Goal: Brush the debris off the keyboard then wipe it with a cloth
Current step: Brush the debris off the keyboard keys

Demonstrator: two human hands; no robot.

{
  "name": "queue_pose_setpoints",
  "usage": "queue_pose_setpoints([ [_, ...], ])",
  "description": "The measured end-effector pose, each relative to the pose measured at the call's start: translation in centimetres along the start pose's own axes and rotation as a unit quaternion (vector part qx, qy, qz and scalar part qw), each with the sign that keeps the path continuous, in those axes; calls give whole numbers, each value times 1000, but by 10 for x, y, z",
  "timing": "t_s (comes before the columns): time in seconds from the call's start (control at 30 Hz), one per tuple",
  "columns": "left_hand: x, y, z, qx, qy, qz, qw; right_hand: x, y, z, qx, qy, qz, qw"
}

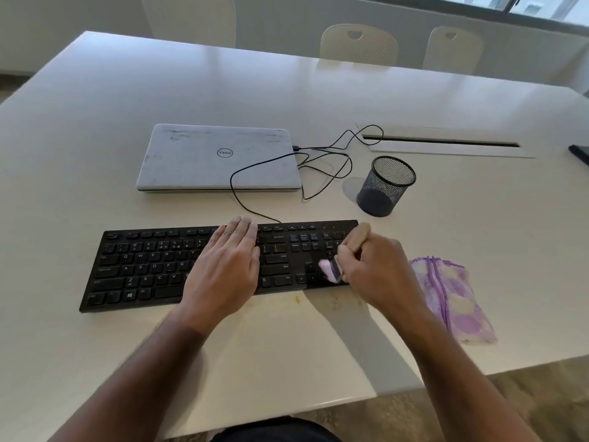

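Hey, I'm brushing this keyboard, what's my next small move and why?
Probably sweep the small wooden-handled brush in your right hand toward the front edge of the black keyboard. Its bristles sit on the arrow keys, and crumbs already lie on the white table just in front. Keep the left hand flat, steadying it.

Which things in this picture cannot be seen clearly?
- Brush, head view: bristles blurred, handle mostly inside the right hand.
- Keyboard: middle keys covered by the left hand.
- Dark object at the right edge: cut off.
- Crumbs on the table: too small to identify.
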State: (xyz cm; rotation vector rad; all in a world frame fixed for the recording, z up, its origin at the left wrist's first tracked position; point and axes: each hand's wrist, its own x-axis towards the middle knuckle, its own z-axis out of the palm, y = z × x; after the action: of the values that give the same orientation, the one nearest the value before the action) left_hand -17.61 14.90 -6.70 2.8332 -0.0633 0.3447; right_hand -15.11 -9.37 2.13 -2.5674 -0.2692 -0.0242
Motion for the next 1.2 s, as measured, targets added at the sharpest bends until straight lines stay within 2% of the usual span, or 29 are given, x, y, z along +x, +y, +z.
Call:
queue_pose_setpoints([
  [0.13, 0, 0, 0, -1, 0, -1, 1000, -13, 3, -4, 2, -24, 26, 999],
  [0.27, 0, 0, 1, 0, -3, 0, 1000, -10, 0, -3, 73, 51, 20, 996],
  [0.4, 0, 0, 0, 0, 2, 1, 1000, -18, -6, 9, 49, -11, -5, 999],
  [0.57, 0, 0, -1, 3, 4, 2, 1000, -8, -9, 9, 94, 42, -15, 995],
  [0.7, 0, 1, 0, 2, 3, 1, 1000, -12, -21, 16, 55, -27, -29, 998],
  [0.87, 1, 0, 1, 2, 2, 0, 1000, -6, -28, 22, 110, 1, -57, 992],
  [1.03, 1, 0, 1, 3, 3, 1, 1000, -12, -26, 13, 109, -83, -115, 984],
  [1.1, 1, 0, 1, 4, 2, 0, 1000, -13, -20, 9, 73, -107, -131, 983],
  [1.2, 0, 0, 1, 4, 2, 1, 1000, -7, -5, -2, 38, -81, -126, 988],
])
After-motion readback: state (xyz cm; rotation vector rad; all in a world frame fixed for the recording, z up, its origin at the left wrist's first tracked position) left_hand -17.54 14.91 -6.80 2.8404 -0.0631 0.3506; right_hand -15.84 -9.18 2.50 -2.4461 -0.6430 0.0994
